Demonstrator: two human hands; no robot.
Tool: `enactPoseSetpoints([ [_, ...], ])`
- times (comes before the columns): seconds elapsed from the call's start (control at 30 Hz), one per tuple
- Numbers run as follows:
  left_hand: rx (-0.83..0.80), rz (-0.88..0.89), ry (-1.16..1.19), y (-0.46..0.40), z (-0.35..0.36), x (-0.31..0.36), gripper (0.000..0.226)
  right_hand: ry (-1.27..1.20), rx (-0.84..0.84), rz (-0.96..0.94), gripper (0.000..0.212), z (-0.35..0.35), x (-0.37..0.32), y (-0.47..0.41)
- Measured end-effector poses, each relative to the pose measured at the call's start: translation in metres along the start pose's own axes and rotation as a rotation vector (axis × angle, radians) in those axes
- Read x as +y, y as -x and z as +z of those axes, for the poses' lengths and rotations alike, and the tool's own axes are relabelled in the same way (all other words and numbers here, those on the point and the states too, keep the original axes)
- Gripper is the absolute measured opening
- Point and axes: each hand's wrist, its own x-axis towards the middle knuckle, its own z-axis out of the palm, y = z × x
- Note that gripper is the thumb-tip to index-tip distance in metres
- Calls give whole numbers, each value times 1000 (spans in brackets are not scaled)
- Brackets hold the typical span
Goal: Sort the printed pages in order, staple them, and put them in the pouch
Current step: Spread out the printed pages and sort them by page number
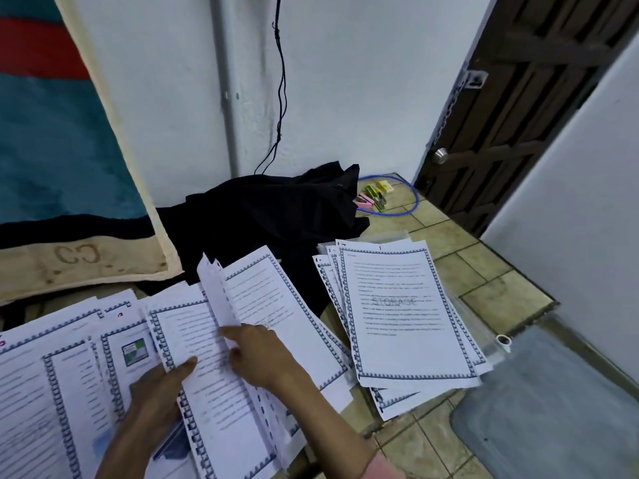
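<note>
Both forearms reach in from the bottom edge toward a spread of printed pages (pixel 214 375) lying on the tiled floor (pixel 449 236); the left hand (pixel 155 392) lies palm-down on the left part of the spread, its fingers fairly straight and close together, the thumb tip pressing on the blue-bordered edge of the sheet in the middle, so it is holding paper flat rather than gripping it; the right hand (pixel 262 357) comes in at a slant from the lower right, wrist turned inward, its forefinger stretched out to the left and its thumb below it, and between them it pinches the lower end of a lifted sheet (pixel 216 292) that stands nearly on edge and rises away from the hand; the other fingers of that hand are curled under and cannot be seen clearly; further pages fan out to the left, one carrying a small coloured picture; to the right, just apart from the spread, a second stack of pages (pixel 408 305) rests on a clear plastic pouch (pixel 484 326) whose edge shows along its right side; behind the papers lies a black cloth (pixel 269 209), and beyond it, near the wall, a pink stapler (pixel 363 201) sits inside a loop of blue cable (pixel 413 198); a grey mat (pixel 553 409) lies at the lower right.
</note>
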Motion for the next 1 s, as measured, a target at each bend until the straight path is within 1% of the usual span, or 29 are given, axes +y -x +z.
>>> enactPoseSetpoints([
  [0.23,24,-30,-16,-1,-1,-4,42,11,-27,-4,53,-3,2,0],
  [0.43,18,-43,-49,11,3,1,44,53,-9,-27,53,-2,2,0],
  [0.57,-27,-29,30,23,6,10,47,26,-35,-15,48,-5,3,-1],
  [0.6,-67,-34,107,29,9,14,51,-7,-56,-8,44,-5,5,-3],
  [0.67,-182,-59,249,41,18,21,68,-94,-92,20,38,-10,3,-3],
  [0.7,-217,-51,266,44,21,22,76,-150,-117,47,45,-13,0,-3],
  [0.77,-225,-10,214,48,27,23,84,-214,-148,78,60,-18,-6,-1],
  [0.8,-227,8,183,49,27,22,83,-210,-148,60,60,-20,-7,-1],
  [0.87,-235,36,139,54,27,24,74,-155,-114,18,37,-19,-4,-5],
  [0.9,-211,77,75,56,22,24,64,-132,-89,-3,32,-18,-2,-7],
  [0.93,-135,149,-45,57,16,24,51,-115,-73,-12,40,-18,0,-8],
  [0.97,33,236,-226,53,8,21,38,-118,-63,-21,51,-17,3,-9],
  [1.0,221,282,-432,50,-2,18,31,-126,-54,-24,62,-17,4,-9],
])
